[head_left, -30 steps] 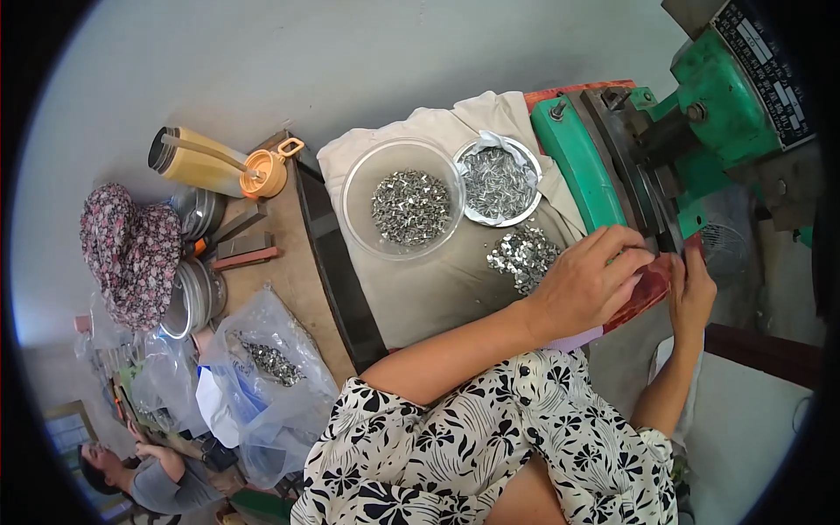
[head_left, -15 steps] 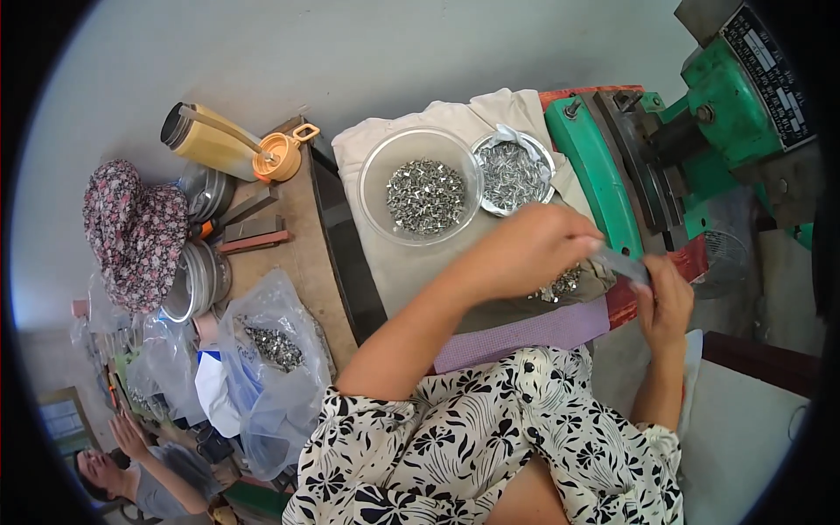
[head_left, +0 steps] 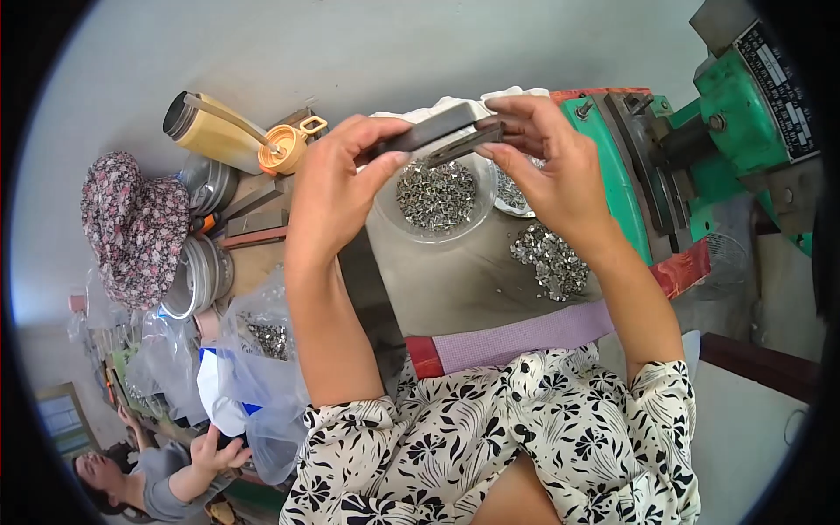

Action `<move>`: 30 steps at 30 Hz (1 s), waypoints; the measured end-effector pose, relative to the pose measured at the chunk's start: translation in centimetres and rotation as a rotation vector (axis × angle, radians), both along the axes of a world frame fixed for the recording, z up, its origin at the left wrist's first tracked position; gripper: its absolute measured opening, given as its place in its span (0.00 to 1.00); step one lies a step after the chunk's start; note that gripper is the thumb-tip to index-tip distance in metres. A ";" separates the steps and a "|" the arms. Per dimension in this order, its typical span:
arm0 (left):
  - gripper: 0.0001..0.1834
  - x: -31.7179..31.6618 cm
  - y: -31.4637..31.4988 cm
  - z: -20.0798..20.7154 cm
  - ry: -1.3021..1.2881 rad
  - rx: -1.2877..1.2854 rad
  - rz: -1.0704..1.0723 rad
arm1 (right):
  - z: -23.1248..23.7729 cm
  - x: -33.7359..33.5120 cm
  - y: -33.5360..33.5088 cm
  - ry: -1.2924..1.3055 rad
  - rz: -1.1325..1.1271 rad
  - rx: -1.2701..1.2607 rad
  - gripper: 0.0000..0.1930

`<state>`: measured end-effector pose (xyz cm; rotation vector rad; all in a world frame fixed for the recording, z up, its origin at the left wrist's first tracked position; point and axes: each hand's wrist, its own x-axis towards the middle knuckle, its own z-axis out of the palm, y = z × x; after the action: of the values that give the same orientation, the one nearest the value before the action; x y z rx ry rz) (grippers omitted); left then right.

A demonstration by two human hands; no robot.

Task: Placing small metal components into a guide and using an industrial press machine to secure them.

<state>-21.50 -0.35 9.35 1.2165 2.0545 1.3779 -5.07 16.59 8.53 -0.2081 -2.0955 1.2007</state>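
Note:
Raised over the far part of the bench, my left hand (head_left: 331, 179) grips a dark flat rectangular block (head_left: 433, 129) between thumb and fingers. My right hand (head_left: 560, 171) pinches a thinner dark slotted bar (head_left: 468, 144), held close along the block's near side. Whether the two pieces are joined I cannot tell. Beneath them stands a clear plastic bowl (head_left: 378, 213) of small shiny metal parts (head_left: 436, 197). Partly hidden behind my right hand is a smaller bowl of thin metal pieces (head_left: 510, 194). A loose pile of flat metal bits (head_left: 551, 262) lies on the cloth, nearer me.
At right stands a green machine press (head_left: 739, 109). A purple textured strip (head_left: 525, 332) lines the bench's near edge. To the left are a yellow bottle (head_left: 219, 136), a floral cloth hat (head_left: 131, 232) and clear plastic bags (head_left: 271, 420). Another person (head_left: 166, 481) sits at lower left.
Both hands have moved up and left from the bench's right edge, where a blurred grey flat thing was between them. The metal pile is now uncovered. The other person's arms have shifted.

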 end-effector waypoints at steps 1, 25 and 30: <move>0.14 -0.2 0.0 -0.3 0.061 0.007 0.053 | -0.2 0.2 0.2 -0.035 -0.004 0.061 0.14; 0.12 11.5 1.5 -8.5 -0.069 -0.497 -1.001 | -10.9 30.9 2.8 -0.327 -0.901 -0.803 0.13; 0.09 12.5 0.4 -7.4 -0.298 -0.567 -0.755 | -11.7 30.5 3.2 -0.411 -0.876 -0.717 0.12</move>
<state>-9.00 0.06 1.97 1.2302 1.3927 0.5288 25.44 19.79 -3.13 -1.6164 -1.4495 1.3160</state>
